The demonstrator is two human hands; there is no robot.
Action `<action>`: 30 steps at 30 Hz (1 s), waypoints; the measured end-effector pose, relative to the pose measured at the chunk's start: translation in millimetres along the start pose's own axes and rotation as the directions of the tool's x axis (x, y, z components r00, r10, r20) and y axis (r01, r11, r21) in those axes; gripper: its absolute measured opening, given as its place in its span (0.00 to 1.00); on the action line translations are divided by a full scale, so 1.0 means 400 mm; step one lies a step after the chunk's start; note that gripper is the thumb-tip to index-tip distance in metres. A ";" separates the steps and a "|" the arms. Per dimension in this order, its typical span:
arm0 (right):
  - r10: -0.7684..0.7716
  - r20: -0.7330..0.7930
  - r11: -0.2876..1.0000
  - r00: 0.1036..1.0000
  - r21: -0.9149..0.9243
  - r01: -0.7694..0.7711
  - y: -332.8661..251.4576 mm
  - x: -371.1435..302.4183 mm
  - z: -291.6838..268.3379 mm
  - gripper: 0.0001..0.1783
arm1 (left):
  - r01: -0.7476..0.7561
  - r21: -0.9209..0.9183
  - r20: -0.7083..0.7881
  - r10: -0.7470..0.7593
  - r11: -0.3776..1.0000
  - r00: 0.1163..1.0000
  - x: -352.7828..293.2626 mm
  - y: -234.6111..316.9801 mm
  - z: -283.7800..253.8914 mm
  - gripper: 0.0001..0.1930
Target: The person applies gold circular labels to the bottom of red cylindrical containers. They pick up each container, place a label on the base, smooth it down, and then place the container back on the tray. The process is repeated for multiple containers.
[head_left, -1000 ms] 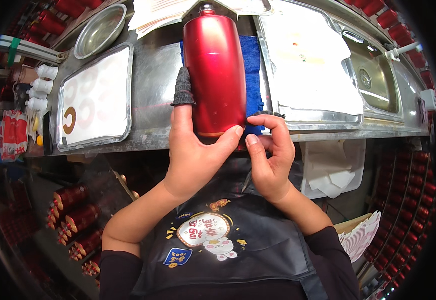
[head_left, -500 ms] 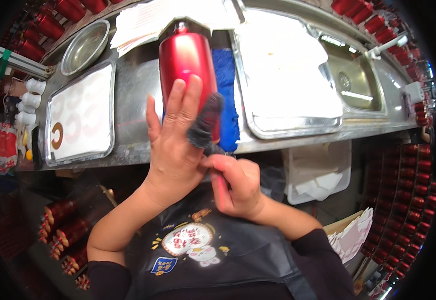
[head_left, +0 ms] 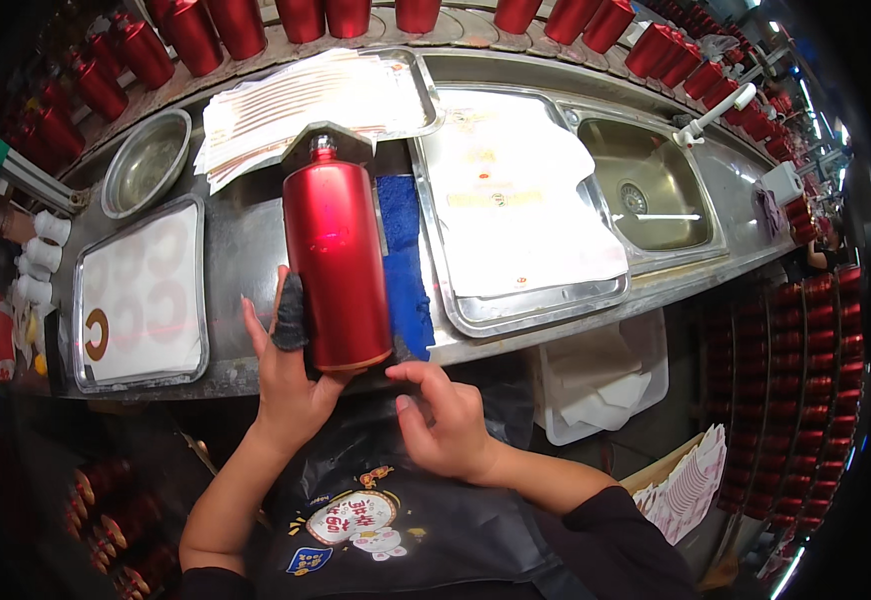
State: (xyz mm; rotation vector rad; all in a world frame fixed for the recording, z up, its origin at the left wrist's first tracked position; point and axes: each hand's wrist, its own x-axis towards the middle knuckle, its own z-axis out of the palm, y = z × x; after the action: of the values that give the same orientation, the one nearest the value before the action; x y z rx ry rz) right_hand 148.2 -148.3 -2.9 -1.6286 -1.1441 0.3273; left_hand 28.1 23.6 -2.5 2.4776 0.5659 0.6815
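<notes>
The steel table (head_left: 246, 240) carries a metal tray (head_left: 511, 325) with white sheets on the right. Left of this tray, the red bottle (head_left: 339, 265) lies with its neck pointing away from the person, beside a visible strip of blue cloth (head_left: 411, 300). The left hand (head_left: 291, 395) touches the bottle's lower left side, fingers spread; whether its grip clamps, I cannot tell. The right hand (head_left: 453, 420) is near the base, its thumb and forefinger apart. A black finger cover (head_left: 291, 315) is on one left finger.
</notes>
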 end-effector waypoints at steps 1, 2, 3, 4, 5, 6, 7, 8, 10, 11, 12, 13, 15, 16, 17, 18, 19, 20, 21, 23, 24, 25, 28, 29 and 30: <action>-0.052 -0.052 0.999 0.997 0.004 0.053 -0.006 0.004 0.000 0.19 | -0.032 -0.019 -0.070 0.030 0.999 0.997 0.011 0.015 0.002 0.41; -0.140 -0.058 0.989 0.988 -0.054 0.137 -0.017 0.005 -0.002 0.19 | -0.039 -0.010 -0.118 0.037 0.999 0.992 0.023 0.030 0.003 0.40; -0.196 0.002 0.980 0.981 -0.022 0.196 -0.027 0.010 -0.006 0.19 | -0.090 -0.003 -0.111 0.089 0.996 0.990 0.037 0.041 0.004 0.36; -0.174 0.068 0.984 0.982 0.054 0.171 -0.039 0.018 -0.012 0.18 | -0.117 0.033 -0.083 0.120 0.993 0.989 0.049 0.052 0.004 0.33; -0.110 0.201 0.990 0.973 0.109 0.089 -0.047 0.032 -0.022 0.18 | -0.144 0.115 -0.023 0.148 0.983 0.989 0.061 0.058 0.002 0.30; -0.062 0.168 0.979 0.984 0.203 0.027 -0.049 0.056 -0.036 0.16 | -0.157 0.156 0.026 0.155 0.975 0.988 0.069 0.063 -0.002 0.27; -0.099 0.056 0.973 0.993 0.215 0.085 -0.044 0.082 -0.061 0.13 | -0.186 0.131 0.021 0.185 0.974 0.982 0.075 0.065 -0.002 0.27; -0.118 -0.048 0.980 0.992 0.156 0.124 -0.031 0.118 -0.087 0.12 | -0.194 0.121 0.027 0.192 0.973 0.981 0.077 0.067 -0.004 0.27; 0.162 -0.143 0.985 0.976 -0.032 -0.168 0.027 0.209 -0.139 0.09 | -0.174 0.091 0.027 0.172 0.981 0.985 0.073 0.062 -0.004 0.27; 0.085 -0.218 0.966 0.972 -0.222 -0.134 0.090 0.281 -0.165 0.10 | -0.157 0.072 -0.003 0.158 0.985 0.988 0.070 0.058 -0.002 0.28; 0.124 -0.248 0.898 0.961 -0.384 -0.215 0.150 0.346 -0.190 0.10 | -0.145 0.045 -0.028 0.146 0.988 0.989 0.065 0.054 0.002 0.29; 0.184 -0.280 0.804 0.942 -0.509 -0.308 0.213 0.399 -0.212 0.15 | -0.148 0.023 -0.039 0.149 0.989 0.988 0.061 0.050 0.005 0.30; 0.305 -0.304 0.689 0.903 -0.584 -0.429 0.328 0.488 -0.245 0.26 | -0.148 0.015 -0.052 0.149 0.989 0.988 0.054 0.040 0.009 0.35; 0.335 -0.284 0.652 0.898 -0.619 -0.438 0.372 0.512 -0.254 0.28 | -0.168 0.041 -0.040 0.169 0.985 0.985 0.051 0.035 0.011 0.38; 0.379 -0.282 0.600 0.882 -0.651 -0.466 0.404 0.536 -0.270 0.30 | -0.188 0.051 -0.051 0.190 0.981 0.980 0.050 0.031 0.012 0.40; 0.391 -0.296 0.564 0.872 -0.672 -0.480 0.426 0.556 -0.297 0.32 | -0.190 0.070 -0.027 0.192 0.979 0.981 0.049 0.027 0.012 0.41; 0.390 -0.300 0.534 0.870 -0.696 -0.480 0.438 0.563 -0.326 0.34 | -0.210 0.071 -0.049 0.214 0.975 0.976 0.049 0.024 0.014 0.41; 0.419 -0.324 0.489 0.849 -0.707 -0.511 0.444 0.570 -0.362 0.37 | -0.212 0.085 -0.039 0.216 0.974 0.976 0.047 0.021 0.013 0.42; 0.420 -0.340 0.436 0.841 -0.738 -0.516 0.445 0.573 -0.403 0.37 | -0.209 0.082 -0.030 0.212 0.974 0.977 0.047 0.018 0.014 0.42; 0.365 -0.396 0.384 0.842 -0.760 -0.524 0.451 0.564 -0.492 0.37 | -0.218 0.087 -0.016 0.220 0.972 0.975 0.044 0.013 0.012 0.42; 0.356 -0.445 0.351 0.822 -0.751 -0.559 0.456 0.559 -0.528 0.38 | -0.219 0.084 -0.007 0.220 0.972 0.975 0.043 0.011 0.012 0.42; 0.342 -0.489 0.323 0.802 -0.741 -0.589 0.467 0.552 -0.555 0.38 | -0.227 0.088 -0.011 0.229 0.970 0.973 0.042 0.009 0.013 0.43; 0.443 -0.512 0.433 0.736 -0.596 -0.676 0.515 0.528 -0.592 0.31 | -0.240 0.067 -0.020 0.242 0.968 0.970 0.040 0.002 0.018 0.45; 0.487 -0.477 0.431 0.732 -0.597 -0.676 0.533 0.522 -0.590 0.29 | -0.238 0.052 -0.033 0.239 0.970 0.970 0.039 0.000 0.019 0.46; 0.557 -0.417 0.430 0.718 -0.594 -0.679 0.550 0.521 -0.587 0.26 | -0.222 0.034 -0.040 0.223 0.974 0.974 0.037 -0.002 0.020 0.47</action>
State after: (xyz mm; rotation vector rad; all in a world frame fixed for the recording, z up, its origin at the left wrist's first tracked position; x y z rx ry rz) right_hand 528.9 -114.6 -32.0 -2.7495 -0.4666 0.2037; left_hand 44.2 28.8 -3.6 2.5840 0.3174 0.8201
